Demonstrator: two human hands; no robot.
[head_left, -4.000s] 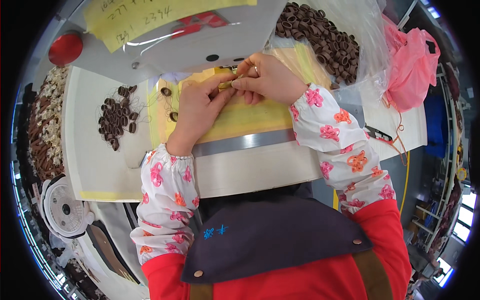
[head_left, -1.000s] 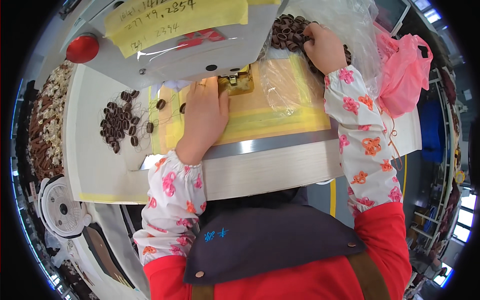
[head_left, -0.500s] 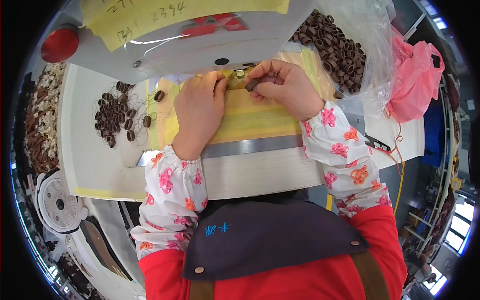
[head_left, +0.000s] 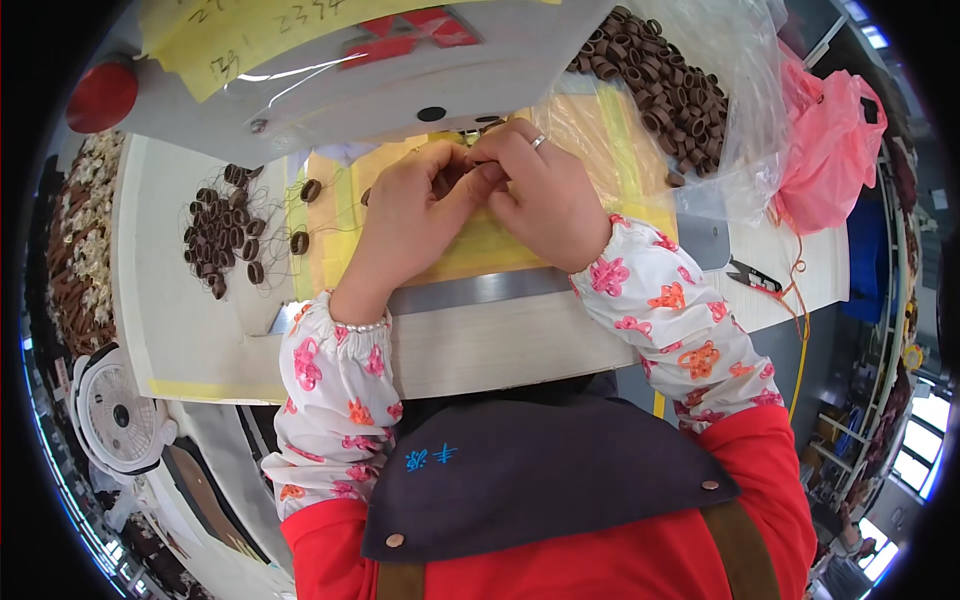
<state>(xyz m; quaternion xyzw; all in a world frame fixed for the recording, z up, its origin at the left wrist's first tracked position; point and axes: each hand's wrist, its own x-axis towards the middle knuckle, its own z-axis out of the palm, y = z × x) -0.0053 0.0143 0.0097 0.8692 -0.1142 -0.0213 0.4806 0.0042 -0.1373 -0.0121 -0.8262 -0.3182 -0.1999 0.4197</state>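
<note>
Just below the sewing machine's head (head_left: 300,105), my two hands meet, fingertips touching. My left hand (head_left: 400,210) is closed, with a small brown loop (head_left: 441,185) showing dark between its thumb and fingers. Pressed against it, my right hand (head_left: 550,200) pinches at the same spot, and its fingertips partly hide the piece. Both hands are over the yellow-taped machine bed (head_left: 470,245). Left of them a heap of finished-looking brown loops (head_left: 220,235) trails thin threads. A single loop (head_left: 310,190) sits nearer my left hand.
At the back right, many brown loops (head_left: 680,95) spill from a clear plastic bag (head_left: 755,110). Beside it hangs a pink plastic bag (head_left: 830,160). Thread snips (head_left: 755,277) lie at the table's right, near an orange cord. A white fan (head_left: 120,415) stands at lower left.
My right hand has moved left with the brown loop, and its fingers now touch those of my left hand. Another loop has appeared beside my left wrist.
</note>
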